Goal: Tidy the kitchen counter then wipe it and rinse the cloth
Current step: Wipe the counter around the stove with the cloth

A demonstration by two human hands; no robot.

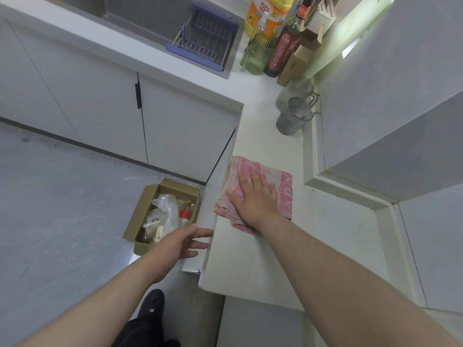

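Both forearms reach out from under the camera, and at the end of the right one my right hand (253, 196) lies flat on the cloth (253, 194), fingers straight, palm pressing it to the counter (250, 259). That grip is open; it pins the cloth and does not clutch it. The cloth is pink and white, folded into a rough square, and sits at the counter's near edge with one side just overhanging. It looks soft, light and limp, likely a bit damp, so I judge it will slide well under a flat palm and bunch if pushed from one corner only. For rinsing, I would gather it from the middle into a fist.

My left hand (186, 242) hangs open beside the counter's edge, fingers relaxed, holding nothing. Below it on the floor stands a box (140, 221) holding plastic rubbish. Farther along the counter stand two glass jugs (292, 108), then bottles (280, 51) in the corner. The sink (140, 18) with its rack (204, 37) lies beyond, where I judge the cloth goes last.
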